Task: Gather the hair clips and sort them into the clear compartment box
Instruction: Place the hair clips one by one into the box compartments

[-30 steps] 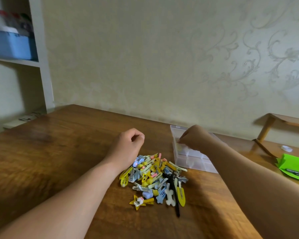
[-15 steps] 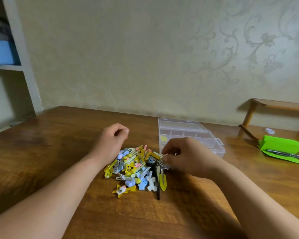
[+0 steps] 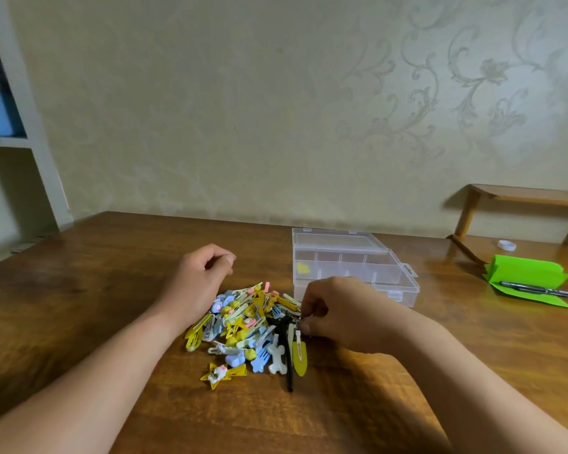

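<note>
A pile of hair clips (image 3: 246, 329) in yellow, blue, white and pink lies on the wooden table (image 3: 79, 306) in front of me. A clear compartment box (image 3: 348, 260) stands open just behind and right of the pile, with one yellow clip (image 3: 303, 268) in its left compartment. My left hand (image 3: 197, 283) rests at the pile's left edge, fingers loosely curled, holding nothing I can see. My right hand (image 3: 338, 312) is at the pile's right edge, its fingertips pinching at a small clip there.
A green folded paper (image 3: 527, 276) with a pen (image 3: 541, 291) on it lies at the right. Behind it are a small white cap (image 3: 506, 245) and a wooden stand (image 3: 518, 198). A white shelf (image 3: 23, 142) rises at the left by the wall.
My right hand has come back from the box to the right edge of the pile and closed its fingertips on a clip. The left hand has stayed by the pile.
</note>
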Tool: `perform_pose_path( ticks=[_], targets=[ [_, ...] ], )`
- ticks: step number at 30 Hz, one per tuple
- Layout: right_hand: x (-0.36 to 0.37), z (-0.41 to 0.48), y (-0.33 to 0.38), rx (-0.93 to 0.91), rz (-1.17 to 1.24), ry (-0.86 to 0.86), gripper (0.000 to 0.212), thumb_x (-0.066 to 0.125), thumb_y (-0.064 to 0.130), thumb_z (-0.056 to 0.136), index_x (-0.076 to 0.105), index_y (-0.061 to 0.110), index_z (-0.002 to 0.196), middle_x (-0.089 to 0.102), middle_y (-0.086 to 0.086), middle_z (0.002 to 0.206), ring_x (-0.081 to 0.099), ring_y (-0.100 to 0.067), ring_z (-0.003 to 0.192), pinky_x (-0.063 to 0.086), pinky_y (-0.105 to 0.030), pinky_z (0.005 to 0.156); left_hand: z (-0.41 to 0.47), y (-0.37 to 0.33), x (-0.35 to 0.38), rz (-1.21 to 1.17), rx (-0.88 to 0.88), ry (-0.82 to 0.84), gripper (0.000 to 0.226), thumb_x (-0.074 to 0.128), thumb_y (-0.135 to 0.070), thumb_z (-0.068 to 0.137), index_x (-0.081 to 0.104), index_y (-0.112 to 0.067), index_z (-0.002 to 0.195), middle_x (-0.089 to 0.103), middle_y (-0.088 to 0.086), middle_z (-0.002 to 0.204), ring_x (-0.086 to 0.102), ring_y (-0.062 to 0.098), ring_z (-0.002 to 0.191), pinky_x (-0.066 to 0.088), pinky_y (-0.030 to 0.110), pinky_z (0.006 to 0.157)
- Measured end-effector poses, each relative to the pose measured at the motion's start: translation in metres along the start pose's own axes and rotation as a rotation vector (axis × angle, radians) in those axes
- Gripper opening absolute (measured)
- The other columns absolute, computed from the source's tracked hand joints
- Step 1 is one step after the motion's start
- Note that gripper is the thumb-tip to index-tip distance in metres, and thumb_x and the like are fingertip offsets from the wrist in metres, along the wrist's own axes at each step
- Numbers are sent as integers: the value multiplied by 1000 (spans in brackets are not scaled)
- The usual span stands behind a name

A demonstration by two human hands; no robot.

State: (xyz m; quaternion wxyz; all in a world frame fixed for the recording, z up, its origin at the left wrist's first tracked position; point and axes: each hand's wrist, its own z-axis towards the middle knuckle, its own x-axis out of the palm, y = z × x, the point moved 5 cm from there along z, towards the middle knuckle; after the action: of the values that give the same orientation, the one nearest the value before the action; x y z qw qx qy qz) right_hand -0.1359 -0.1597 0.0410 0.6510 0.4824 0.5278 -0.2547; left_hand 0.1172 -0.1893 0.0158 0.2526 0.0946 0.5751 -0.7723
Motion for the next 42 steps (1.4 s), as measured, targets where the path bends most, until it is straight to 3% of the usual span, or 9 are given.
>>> perform_pose_path(
  ticks=[7,12,15,18,21,24,27,33,42],
  targets=[
    [-4,-3,-3,-17,34,31,20,79,37,94,61,32,102,64,10,95,59,-11,84,42,-22,66,0,-1,0,-4,-5,14,17,57,-31,110,75,-31,108,76,-10,102,69,10,103,52,34,88],
    [-23,-8,-5,-59,24,-14,18,65,25,105,72,33,119,67,20,93,62,14,74,47,-8,63,2,0,1,9,-4,22,18,58,-33,109,76,-32,107,76,-11,101,69,9,103,52,33,86],
    [-33,-9,-6,-56,120,-98,16,64,24,105,74,29,117,69,20,95,60,21,76,47,-4,65,2,0,2,27,1,34,19,58,-34,109,76,-31,107,76,-12,101,68,7,102,52,30,84],
    [-46,7,-13,-19,251,-295,13,65,25,104,73,29,114,72,14,93,66,9,81,53,-13,66,3,-1,4,40,0,49,19,57,-36,110,75,-32,109,75,-13,102,67,6,101,50,28,81],
    [-60,43,-33,106,304,-423,5,71,33,100,72,29,104,76,7,91,73,-12,82,64,-39,76,3,-2,4,49,-8,45,19,56,-36,110,75,-31,108,75,-12,100,68,7,98,50,29,77],
    [-59,84,-45,171,299,-361,8,78,32,95,74,25,95,78,2,87,76,-24,85,65,-49,82,3,-1,4,41,-9,45,20,57,-36,109,75,-30,105,75,-9,97,70,11,97,55,34,82],
    [-48,113,-48,226,286,-285,9,83,26,90,79,18,89,79,-3,85,76,-31,90,65,-46,82,3,0,3,32,-14,42,21,57,-37,109,75,-29,101,76,-4,94,71,17,95,57,44,88],
    [-34,132,-51,298,239,-150,13,84,23,88,82,11,93,78,-9,91,70,-22,80,53,-28,63,4,0,3,43,-13,48,22,57,-39,108,75,-28,100,76,-4,95,71,17,95,57,46,89],
    [-34,135,-54,371,228,-109,28,84,26,86,82,3,100,80,-17,98,61,-22,71,50,-32,65,5,1,4,62,-9,53,21,56,-38,109,75,-30,105,75,-9,97,68,10,95,57,40,89]
  ],
)
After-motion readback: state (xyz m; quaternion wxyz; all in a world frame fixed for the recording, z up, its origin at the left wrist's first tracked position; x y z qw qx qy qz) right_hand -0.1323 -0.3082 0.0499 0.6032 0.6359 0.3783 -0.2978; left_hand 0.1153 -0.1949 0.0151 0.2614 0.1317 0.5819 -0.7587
